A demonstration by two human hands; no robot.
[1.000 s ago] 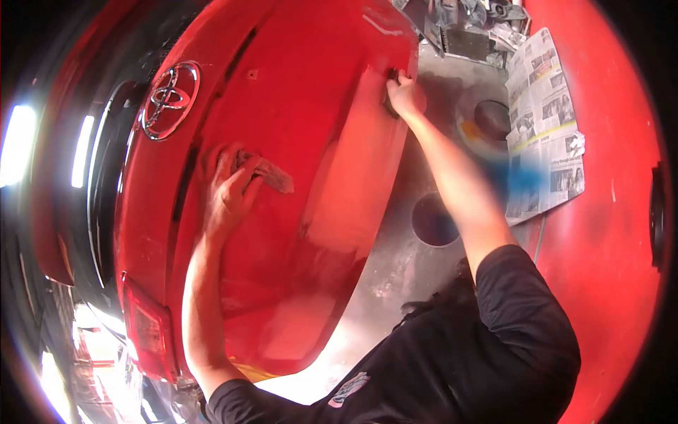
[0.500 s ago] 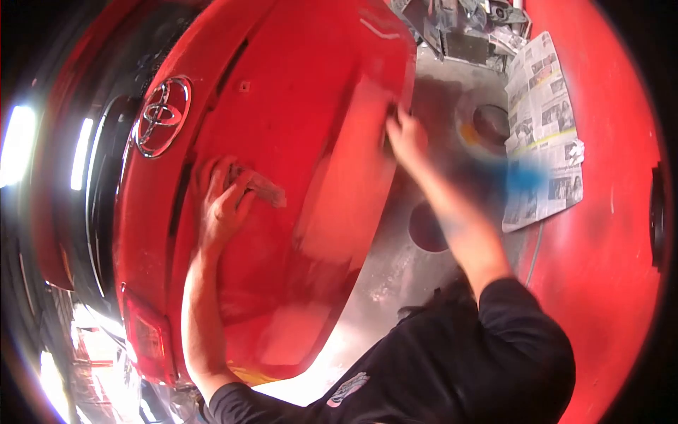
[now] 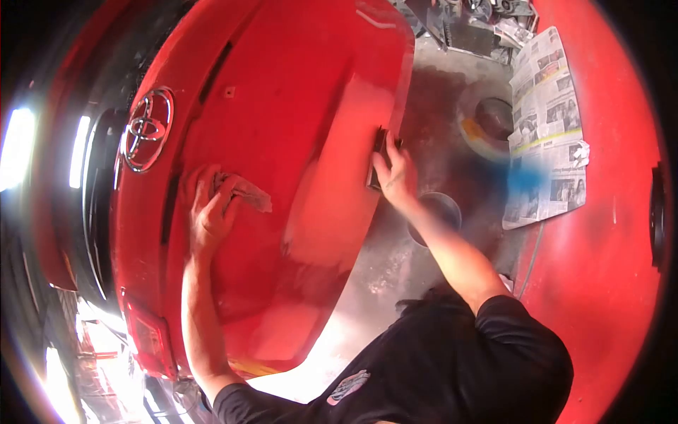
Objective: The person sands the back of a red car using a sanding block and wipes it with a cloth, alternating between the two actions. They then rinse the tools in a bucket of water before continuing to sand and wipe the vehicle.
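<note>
A red car trunk lid (image 3: pixel 282 92) fills the left half of the view, with dull, lighter patches along its right side. My left hand (image 3: pixel 210 215) rests on the glossy part, fingers closed around a crumpled, reddish cloth (image 3: pixel 248 192). Against the lid's right edge, beside the large dull patch (image 3: pixel 332 184), my right hand (image 3: pixel 397 177) grips a dark sanding block (image 3: pixel 376 159). The block's underside is hidden.
A chrome emblem (image 3: pixel 147 129) sits on the lid's left side, above a red tail light (image 3: pixel 148 339). Newspaper (image 3: pixel 549 134) covers part of a red panel (image 3: pixel 614 212) at right. Round bucket-like containers (image 3: pixel 438 219) stand on the grey floor (image 3: pixel 381 283); assorted parts (image 3: pixel 473 28) lie at the back.
My right hand has moved down along the lid's edge with the sanding block. My left hand stays on the lid with the cloth; the view has shifted slightly.
</note>
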